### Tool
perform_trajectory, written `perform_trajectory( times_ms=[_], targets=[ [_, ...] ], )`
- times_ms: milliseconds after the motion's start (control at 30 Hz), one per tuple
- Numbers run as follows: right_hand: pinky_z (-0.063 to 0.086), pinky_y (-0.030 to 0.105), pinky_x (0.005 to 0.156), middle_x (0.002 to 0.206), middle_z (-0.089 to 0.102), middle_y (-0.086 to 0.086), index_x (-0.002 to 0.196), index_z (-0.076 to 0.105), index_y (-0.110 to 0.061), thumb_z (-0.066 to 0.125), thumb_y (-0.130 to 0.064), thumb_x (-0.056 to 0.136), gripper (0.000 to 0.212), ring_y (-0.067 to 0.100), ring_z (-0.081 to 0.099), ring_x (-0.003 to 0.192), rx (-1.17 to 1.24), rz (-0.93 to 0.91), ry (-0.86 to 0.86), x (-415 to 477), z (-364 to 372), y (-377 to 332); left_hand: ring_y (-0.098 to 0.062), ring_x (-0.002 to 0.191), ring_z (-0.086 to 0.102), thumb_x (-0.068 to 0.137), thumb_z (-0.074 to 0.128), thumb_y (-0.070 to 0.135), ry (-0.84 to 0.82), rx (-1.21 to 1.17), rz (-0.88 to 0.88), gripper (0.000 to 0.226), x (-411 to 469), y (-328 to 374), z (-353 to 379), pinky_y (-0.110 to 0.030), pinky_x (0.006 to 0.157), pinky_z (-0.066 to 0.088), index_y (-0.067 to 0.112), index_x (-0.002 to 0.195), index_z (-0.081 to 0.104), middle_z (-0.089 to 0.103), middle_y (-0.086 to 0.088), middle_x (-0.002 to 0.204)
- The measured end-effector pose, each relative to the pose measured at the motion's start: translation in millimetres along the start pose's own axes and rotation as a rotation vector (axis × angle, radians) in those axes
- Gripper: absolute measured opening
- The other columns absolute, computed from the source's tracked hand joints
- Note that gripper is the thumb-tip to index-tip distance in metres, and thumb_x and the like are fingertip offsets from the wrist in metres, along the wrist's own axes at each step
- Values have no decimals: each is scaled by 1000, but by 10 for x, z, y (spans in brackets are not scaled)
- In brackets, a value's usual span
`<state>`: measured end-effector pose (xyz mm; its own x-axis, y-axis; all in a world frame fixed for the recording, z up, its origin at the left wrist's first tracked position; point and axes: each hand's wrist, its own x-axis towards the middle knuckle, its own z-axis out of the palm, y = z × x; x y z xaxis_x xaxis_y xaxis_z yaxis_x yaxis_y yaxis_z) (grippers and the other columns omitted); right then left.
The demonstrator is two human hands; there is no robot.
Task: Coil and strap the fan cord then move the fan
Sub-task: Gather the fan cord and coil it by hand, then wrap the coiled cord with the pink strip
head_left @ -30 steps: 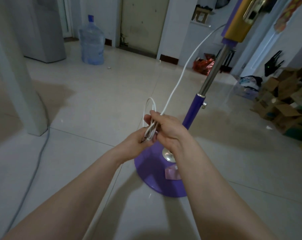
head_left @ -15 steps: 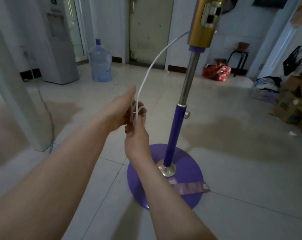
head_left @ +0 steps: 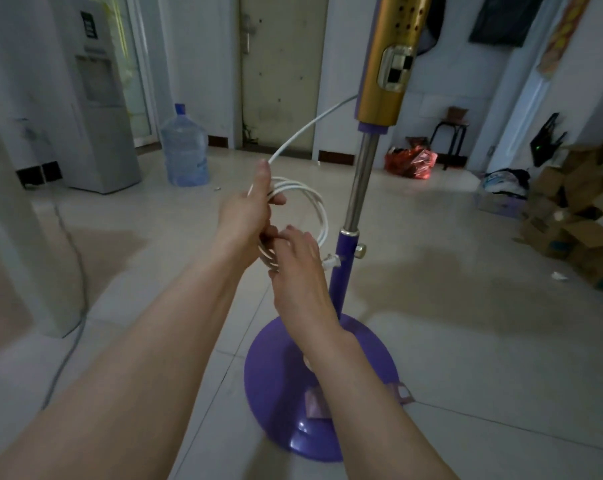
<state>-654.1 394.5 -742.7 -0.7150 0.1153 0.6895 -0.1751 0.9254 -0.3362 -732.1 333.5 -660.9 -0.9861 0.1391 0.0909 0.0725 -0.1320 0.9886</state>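
While both hands' fingers [head_left: 276, 200] grip the coiled cord [head_left: 312, 202], its free length runs up-right to the fan [head_left: 385, 81].

I am standing in a lived-in home, in a tiled room. A water dispenser [head_left: 96, 98] stands by the wall beside a large water bottle [head_left: 184, 150]. Across the room sit a small stool [head_left: 450, 138], a red plastic bag [head_left: 411, 161] and piled cardboard boxes [head_left: 577, 216].
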Motion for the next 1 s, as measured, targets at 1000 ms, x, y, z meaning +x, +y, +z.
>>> perform_trajectory(
  times_ms=[1000],
  targets=[
    [59, 39, 82, 108, 63, 2, 128, 46, -40, 43, -19, 102, 33, 17, 65, 92, 337, 672, 202, 718, -511, 170, -13, 83, 75, 60, 81, 55, -726, 331, 86, 52, 612, 445, -73, -33, 77, 57, 28, 102, 68, 76, 3, 98]
  ],
)
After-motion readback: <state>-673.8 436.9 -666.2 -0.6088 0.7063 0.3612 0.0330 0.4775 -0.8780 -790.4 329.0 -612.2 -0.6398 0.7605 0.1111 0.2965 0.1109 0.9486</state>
